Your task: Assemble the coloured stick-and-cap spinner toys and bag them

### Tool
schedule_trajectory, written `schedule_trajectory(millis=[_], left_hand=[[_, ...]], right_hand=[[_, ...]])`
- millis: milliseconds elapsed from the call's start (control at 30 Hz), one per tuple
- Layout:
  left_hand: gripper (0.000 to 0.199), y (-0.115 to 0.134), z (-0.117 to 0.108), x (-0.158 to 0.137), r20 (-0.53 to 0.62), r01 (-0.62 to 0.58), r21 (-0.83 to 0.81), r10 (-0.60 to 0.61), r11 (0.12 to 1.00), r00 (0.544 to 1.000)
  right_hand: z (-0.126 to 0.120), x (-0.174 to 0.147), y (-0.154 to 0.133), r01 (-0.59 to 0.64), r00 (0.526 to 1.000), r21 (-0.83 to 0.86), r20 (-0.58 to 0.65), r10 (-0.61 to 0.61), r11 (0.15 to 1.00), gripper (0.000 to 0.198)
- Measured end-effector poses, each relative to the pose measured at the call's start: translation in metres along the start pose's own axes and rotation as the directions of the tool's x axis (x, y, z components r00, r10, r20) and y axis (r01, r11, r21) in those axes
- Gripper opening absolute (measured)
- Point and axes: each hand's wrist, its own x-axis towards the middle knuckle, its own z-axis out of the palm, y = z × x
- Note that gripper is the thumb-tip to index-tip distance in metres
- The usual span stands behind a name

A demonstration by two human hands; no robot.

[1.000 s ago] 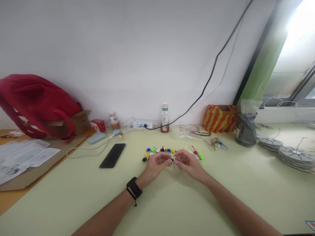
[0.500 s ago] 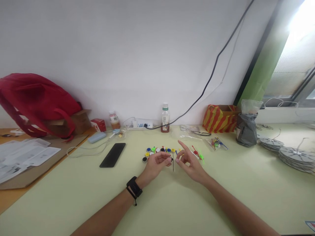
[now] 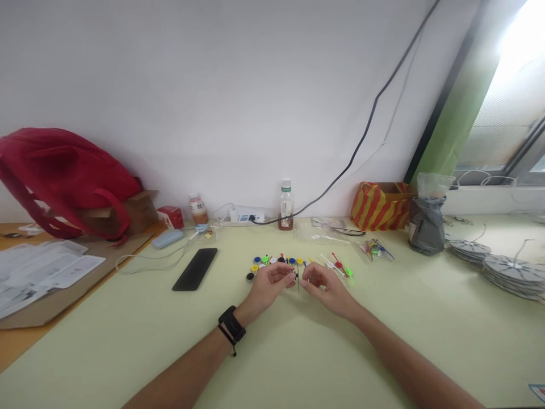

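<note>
My left hand, wearing a black wristband, is closed in a pinch on a small black arrow spinner. Its thin dark bar stands upright between my two hands and looks blurred. Just to its right is my right hand, fingers bent and thumb close to the index finger. Whether these fingertips touch the bar or hold anything is too small to tell. Behind my hands lie several small round discs in blue, yellow, green, white and black. Red, white and green arrow pieces, among them a red arrow, lie beyond my right hand.
A black phone lies to the left. Along the wall stand a bottle, a power strip and a striped bag. A small plastic bag of coloured pieces and stacked grey discs are on the right.
My right index finger, stretched out before, has bent down towards the thumb. My right hand is nearer the bar, which has turned from sharp to blurred. My left hand stays in place.
</note>
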Motion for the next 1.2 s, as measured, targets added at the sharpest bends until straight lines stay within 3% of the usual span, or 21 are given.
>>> schedule_trajectory(millis=[567, 833, 967, 1067, 1133, 1200], left_hand=[[0.038, -0.005, 0.000, 0.001, 0.027, 0.005, 0.000, -0.005, 1.000, 1.000], [0.034, -0.009, 0.000, -0.002, 0.059, -0.076, 0.196, 0.066, 0.978, 0.996], [0.043, -0.008, 0.001, -0.005, 0.069, -0.119, 0.274, 0.104, 0.954, 0.992], [0.043, -0.004, 0.000, -0.009, 0.084, -0.191, 0.432, 0.171, 0.882, 0.982], [0.035, -0.002, 0.000, -0.012, 0.186, -0.296, 0.563, 0.231, 0.772, 0.955], [0.039, -0.001, 0.001, -0.017, 0.330, -0.410, 0.657, 0.247, 0.633, 0.911]], right_hand=[[-0.001, 0.001, 0.008, -0.003, 1.000, -0.062, 0.026, 0.004, 0.998, 0.035], [0.002, 0.001, 0.007, -0.085, 0.990, 0.115, 0.125, 0.071, 0.990, 0.043], [0.000, 0.004, 0.011, -0.089, 0.994, 0.158, 0.084, 0.076, 0.983, 0.045], [-0.013, 0.007, 0.016, -0.060, 0.995, 0.041, -0.078, 0.063, 0.997, 0.042], [-0.026, 0.009, 0.019, -0.078, 0.977, -0.172, -0.207, 0.041, 0.982, 0.034], [-0.039, 0.010, 0.022, -0.157, 0.955, -0.429, -0.295, 0.026, 0.890, 0.022]])
